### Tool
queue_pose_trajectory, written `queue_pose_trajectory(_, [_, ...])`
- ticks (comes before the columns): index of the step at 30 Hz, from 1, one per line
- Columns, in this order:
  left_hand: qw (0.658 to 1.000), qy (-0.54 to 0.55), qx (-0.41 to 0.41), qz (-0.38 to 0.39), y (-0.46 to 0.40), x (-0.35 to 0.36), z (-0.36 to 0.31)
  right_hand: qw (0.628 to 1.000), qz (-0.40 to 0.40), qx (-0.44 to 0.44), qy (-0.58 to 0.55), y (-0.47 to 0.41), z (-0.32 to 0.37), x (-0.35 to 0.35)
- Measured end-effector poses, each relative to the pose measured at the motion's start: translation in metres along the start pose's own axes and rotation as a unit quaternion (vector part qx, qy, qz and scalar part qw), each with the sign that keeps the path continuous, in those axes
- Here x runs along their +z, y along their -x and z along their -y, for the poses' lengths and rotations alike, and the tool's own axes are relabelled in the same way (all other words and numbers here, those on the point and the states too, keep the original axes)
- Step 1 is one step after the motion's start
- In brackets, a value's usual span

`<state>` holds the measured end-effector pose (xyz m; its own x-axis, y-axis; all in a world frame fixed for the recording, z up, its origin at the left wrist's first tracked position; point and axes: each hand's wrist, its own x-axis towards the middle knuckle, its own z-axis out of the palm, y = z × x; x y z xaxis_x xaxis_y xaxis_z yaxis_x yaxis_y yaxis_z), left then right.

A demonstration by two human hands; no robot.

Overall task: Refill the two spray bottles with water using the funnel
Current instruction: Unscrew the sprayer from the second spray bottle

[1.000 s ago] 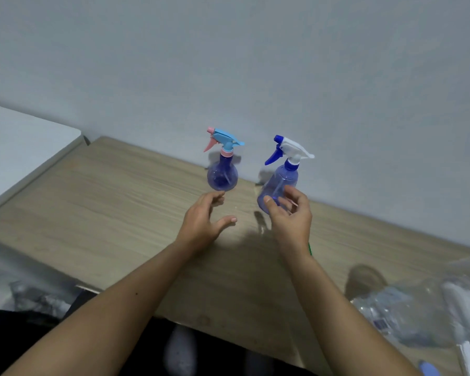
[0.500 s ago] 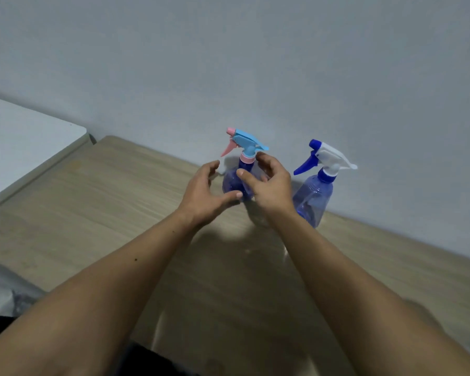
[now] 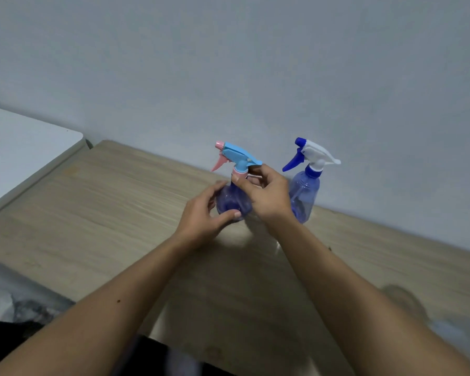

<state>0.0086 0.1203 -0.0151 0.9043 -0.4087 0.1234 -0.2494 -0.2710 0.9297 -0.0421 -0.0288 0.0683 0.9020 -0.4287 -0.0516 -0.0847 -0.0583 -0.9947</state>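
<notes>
Two spray bottles stand at the back of the wooden table (image 3: pixel 106 213), near the wall. The round purple bottle (image 3: pixel 229 202) has a light-blue head with a pink trigger and collar. My left hand (image 3: pixel 204 215) wraps its round body from the left. My right hand (image 3: pixel 266 191) pinches the pink collar just under the spray head. To the right, untouched, stands the taller clear-blue bottle (image 3: pixel 304 194) with a white head and dark-blue trigger. No funnel is in view.
A white tabletop (image 3: pixel 19 147) adjoins the wooden table on the left. A grey wall runs close behind the bottles. A blurred clear plastic thing (image 3: pixel 451 329) lies at the lower right, and dark crumpled material (image 3: pixel 14 297) sits at the lower left edge.
My right hand left the taller blue bottle and moved left to the round bottle's collar. My left hand closed around the round bottle's body. The camera view shifted left.
</notes>
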Motion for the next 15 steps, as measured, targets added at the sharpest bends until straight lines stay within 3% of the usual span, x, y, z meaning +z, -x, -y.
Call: queue_pose_trajectory(15, [0.996,-0.053,0.061,0.026,0.154,0.038,-0.027,0.999,-0.017,0.028,-0.034,0.151,-0.017,-0.059])
